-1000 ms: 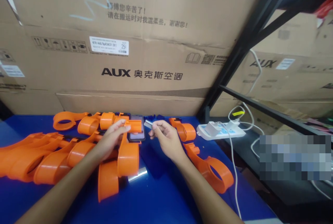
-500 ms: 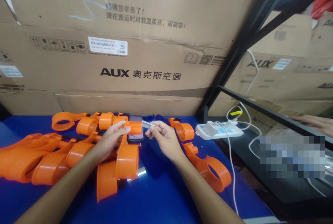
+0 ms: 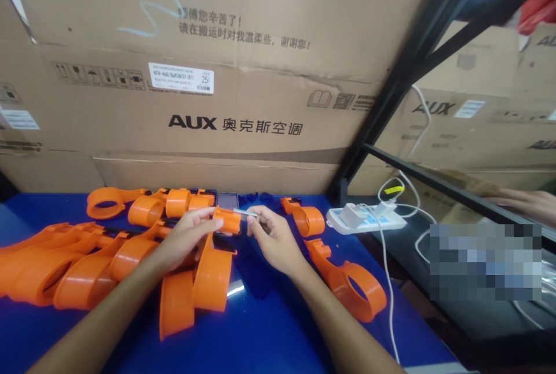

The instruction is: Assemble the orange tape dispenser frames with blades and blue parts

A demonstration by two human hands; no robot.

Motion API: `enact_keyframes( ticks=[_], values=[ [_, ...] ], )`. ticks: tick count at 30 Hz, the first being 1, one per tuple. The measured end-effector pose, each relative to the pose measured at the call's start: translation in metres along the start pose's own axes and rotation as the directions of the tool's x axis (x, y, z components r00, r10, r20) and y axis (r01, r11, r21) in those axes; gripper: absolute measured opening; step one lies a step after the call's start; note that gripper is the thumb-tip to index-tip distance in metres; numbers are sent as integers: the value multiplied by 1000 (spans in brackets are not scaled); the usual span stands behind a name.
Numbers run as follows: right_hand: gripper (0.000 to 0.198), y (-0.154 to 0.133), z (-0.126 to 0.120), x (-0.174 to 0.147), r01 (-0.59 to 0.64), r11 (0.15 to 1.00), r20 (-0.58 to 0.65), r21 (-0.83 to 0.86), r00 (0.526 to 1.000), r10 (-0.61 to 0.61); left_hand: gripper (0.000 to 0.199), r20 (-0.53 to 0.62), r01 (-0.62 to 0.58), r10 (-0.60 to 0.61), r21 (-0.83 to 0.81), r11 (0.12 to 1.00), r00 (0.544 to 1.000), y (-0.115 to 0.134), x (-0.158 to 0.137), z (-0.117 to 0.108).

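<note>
My left hand [image 3: 189, 236] is closed on an orange plastic ring holder [image 3: 214, 281], its fingers and thumb around the narrow upper end. The holder's wide ring hangs below, over the blue table [image 3: 269, 327]. Between the thumb and fingers of my right hand [image 3: 274, 236] is a slim silver metal strip [image 3: 244, 212]. The strip's left end meets the upper end of the holder; whether it sits inside cannot be made out. Another orange ring [image 3: 177, 304] lies close by on the left. Behind the hands is a phone [image 3: 227, 200], partly covered.
Several orange ring holders [image 3: 87, 281] crowd the table's left side, and more [image 3: 358, 293] lie at the right. A white power strip [image 3: 369, 219] with cables stands by the black rack frame [image 3: 391, 90]. A large cardboard box [image 3: 234, 73] closes off the back. Another person's hand [image 3: 525, 197] shows far right.
The orange holder's upper end has shifted slightly right and down and is tilted differently. The metal strip now reaches over onto that end. Both hands keep their hold.
</note>
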State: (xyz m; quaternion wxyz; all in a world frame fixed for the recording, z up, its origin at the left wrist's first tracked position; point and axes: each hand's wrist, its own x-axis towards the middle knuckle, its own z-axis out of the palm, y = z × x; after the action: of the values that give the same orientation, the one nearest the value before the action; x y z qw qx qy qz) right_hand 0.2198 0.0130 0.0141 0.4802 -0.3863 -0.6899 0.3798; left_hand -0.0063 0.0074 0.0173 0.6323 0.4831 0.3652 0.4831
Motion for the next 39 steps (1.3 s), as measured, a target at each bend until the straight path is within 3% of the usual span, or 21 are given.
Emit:
enact_keyframes(
  ticks=[3, 7, 9, 24, 33, 37, 39],
  values=[
    [25, 5, 4, 0, -28, 999, -52, 39, 998, 30, 43, 7, 42, -43, 21, 999, 999, -3, 1, 0],
    [34, 10, 2, 3, -37, 997, -233, 62, 971, 50, 42, -53, 25, -24, 22, 999, 998, -3, 5, 0],
    [34, 12, -2, 4, -41, 997, -251, 62, 966, 55, 41, -60, 19, -17, 38, 999, 998, -1, 6, 0],
    [27, 7, -1, 1, 22, 991, -182, 131, 983, 2, 46, -39, -6, 8, 49, 999, 999, 1, 4, -1],
    [32, -3, 3, -5, 94, 993, 11, 68, 995, -95, 45, 15, -26, 25, 82, 996, 1000, -2, 2, -1],
    [40, 1, 5, -4, 127, 991, 52, -30, 991, -125, 45, -50, -23, 24, 37, 999, 998, -1, 5, 0],
    [36, 5, 8, -5, 159, 973, 56, -170, 987, -151, 43, -130, -56, 51, -38, 998, 990, 1, 7, 0]
  ],
)
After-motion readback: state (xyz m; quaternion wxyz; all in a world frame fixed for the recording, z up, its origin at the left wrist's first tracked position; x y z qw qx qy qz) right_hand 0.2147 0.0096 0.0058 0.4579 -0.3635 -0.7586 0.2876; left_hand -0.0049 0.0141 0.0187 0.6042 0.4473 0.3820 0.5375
